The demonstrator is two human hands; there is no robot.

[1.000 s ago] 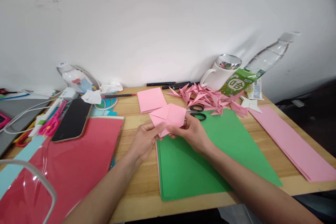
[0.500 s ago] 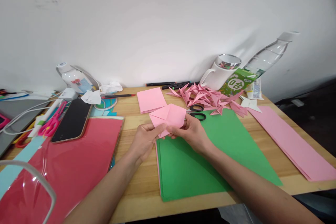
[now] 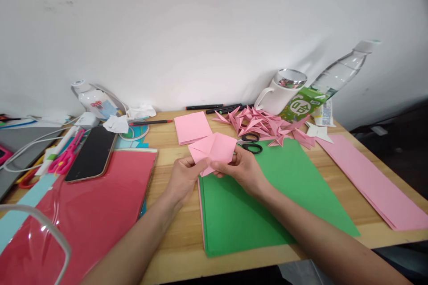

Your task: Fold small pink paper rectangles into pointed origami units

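Both my hands hold a partly folded pink paper square (image 3: 214, 148) just above the near edge of a green paper stack (image 3: 267, 200). My left hand (image 3: 182, 180) pinches its lower left corner, fingers closed. My right hand (image 3: 242, 169) grips its lower right part with thumb and fingers closed on it. A stack of pink squares (image 3: 192, 127) lies just behind the held piece. A pile of folded pink pointed pieces (image 3: 264, 125) sits behind and to the right, with black scissors (image 3: 250, 142) beside my right hand.
Red paper sheets (image 3: 83, 213) and a phone (image 3: 92, 153) lie at left, with pink scissors (image 3: 67, 156), cables and a white bottle (image 3: 93, 98). A white mug (image 3: 282, 89), a water bottle (image 3: 331, 80) and long pink strips (image 3: 371, 182) are at right. Markers (image 3: 217, 107) lie along the wall.
The held pink paper has shifted slightly left and up with small finger adjustments. Everything on the desk stays put.
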